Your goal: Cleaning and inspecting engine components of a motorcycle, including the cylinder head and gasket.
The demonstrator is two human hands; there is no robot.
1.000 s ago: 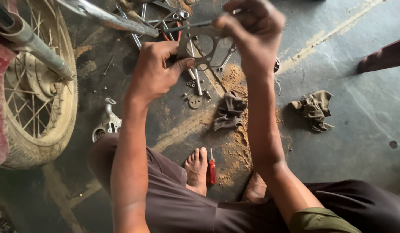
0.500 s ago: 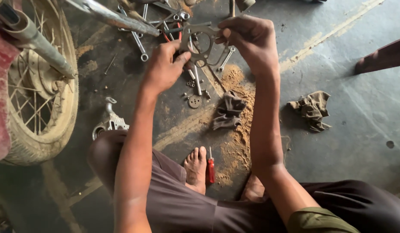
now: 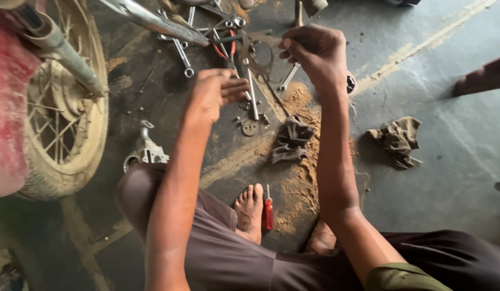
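My right hand (image 3: 316, 54) is raised over the floor and pinches the edge of a thin flat gasket (image 3: 259, 54) with a big round hole. My left hand (image 3: 211, 94) hangs just left of and below the gasket, its fingers curled near a long steel wrench (image 3: 251, 97) lying on the floor; whether they grip anything is unclear. Several spanners (image 3: 181, 54) and small parts, one a small gear (image 3: 250, 127), are scattered beneath both hands.
A spoked motorcycle wheel (image 3: 64, 126) and fork stand at the left. A metal bracket (image 3: 146, 153) lies near it. Dark rags (image 3: 291, 140) (image 3: 398, 139) sit on sawdust and concrete. A red screwdriver (image 3: 268, 211) lies beside my bare foot (image 3: 250, 207).
Both hands have come lower in the view. My left hand has let go of the gasket and dropped toward the tools; my right hand still holds it.
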